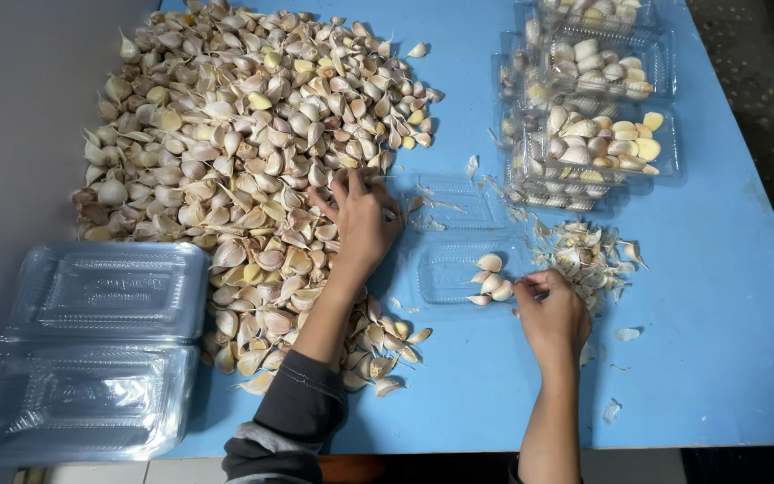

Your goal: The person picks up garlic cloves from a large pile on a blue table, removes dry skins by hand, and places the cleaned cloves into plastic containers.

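A large heap of garlic cloves (244, 152) covers the left half of the blue table (700, 358). My left hand (362, 220) lies on the heap's right edge, fingers spread over the cloves. An open clear plastic clamshell box (459, 242) sits between my hands, with a few cloves (491, 278) in its near half. My right hand (550, 309) rests at the box's right rim, fingers pinched together; whether a clove is in them is hidden.
Stacks of filled clear boxes (597, 134) stand at the back right. A small pile of garlic skins (589, 255) lies beside my right hand. Stacks of empty clear boxes (100, 350) sit at the front left, overhanging the table's edge.
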